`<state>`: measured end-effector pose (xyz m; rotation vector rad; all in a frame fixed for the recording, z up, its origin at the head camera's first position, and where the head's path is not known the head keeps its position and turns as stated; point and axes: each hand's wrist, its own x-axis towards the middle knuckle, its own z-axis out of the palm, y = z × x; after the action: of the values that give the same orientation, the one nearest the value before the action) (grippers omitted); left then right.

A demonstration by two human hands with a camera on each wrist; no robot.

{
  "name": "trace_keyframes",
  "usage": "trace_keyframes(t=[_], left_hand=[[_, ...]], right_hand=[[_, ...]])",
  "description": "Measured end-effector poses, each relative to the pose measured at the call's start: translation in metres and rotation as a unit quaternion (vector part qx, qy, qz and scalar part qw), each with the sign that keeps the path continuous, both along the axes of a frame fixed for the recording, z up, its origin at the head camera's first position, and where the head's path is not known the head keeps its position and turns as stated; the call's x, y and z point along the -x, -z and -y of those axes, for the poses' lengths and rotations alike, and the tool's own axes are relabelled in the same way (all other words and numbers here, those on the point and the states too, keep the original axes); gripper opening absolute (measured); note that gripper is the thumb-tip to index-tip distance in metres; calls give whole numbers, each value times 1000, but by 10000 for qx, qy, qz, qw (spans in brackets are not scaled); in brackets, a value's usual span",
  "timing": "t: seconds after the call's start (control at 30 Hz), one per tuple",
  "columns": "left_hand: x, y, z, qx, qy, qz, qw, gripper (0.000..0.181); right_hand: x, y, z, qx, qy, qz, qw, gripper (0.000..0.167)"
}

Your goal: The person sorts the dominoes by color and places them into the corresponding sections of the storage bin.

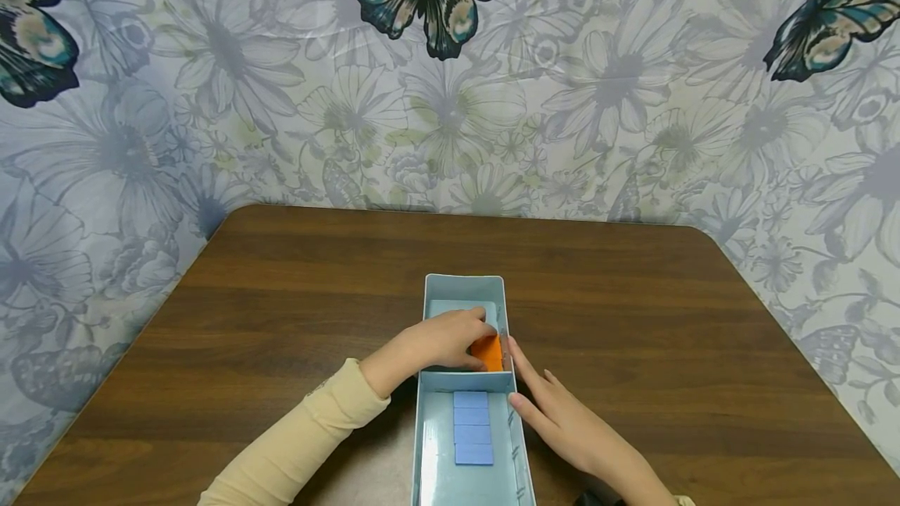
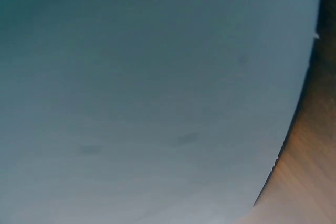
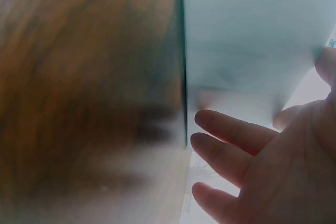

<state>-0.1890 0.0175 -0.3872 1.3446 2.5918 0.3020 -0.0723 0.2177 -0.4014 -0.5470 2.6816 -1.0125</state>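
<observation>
A long pale-blue box [image 1: 430,451] stands on the table, split by a crosswise divider [image 1: 467,382]. Reaching over the left wall, my left hand [image 1: 441,340] is in the far compartment, its thumb and fingers pinching a flat orange piece [image 1: 490,353] close to the right wall. Several blue rectangular pieces [image 1: 473,434] lie in a column in the near compartment. My right hand [image 1: 573,429] rests its extended fingers against the box's outer right side; the right wrist view shows those fingers [image 3: 228,129] spread beside the wall [image 3: 247,30]. Only blurred box wall [image 2: 157,93] fills most of the left wrist view.
The brown wooden table [image 1: 633,318] extends around the box on both sides. Behind it hangs a floral cloth [image 1: 450,131] with butterflies. A small black object [image 1: 596,497] shows near the right wrist at the bottom edge.
</observation>
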Motion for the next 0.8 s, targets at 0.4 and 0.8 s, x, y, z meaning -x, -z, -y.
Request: trace_keyframes(t=[0.4,0.8], left_hand=[[-4,-9,5,-300,-373,73,9988,29],[-11,-39,86,-1984,-1098,-1166,9669,41]], right_hand=[[0,1,0,26,-129,-80,9999,63],[4,-14,-26,6,35,-360,9993,64]])
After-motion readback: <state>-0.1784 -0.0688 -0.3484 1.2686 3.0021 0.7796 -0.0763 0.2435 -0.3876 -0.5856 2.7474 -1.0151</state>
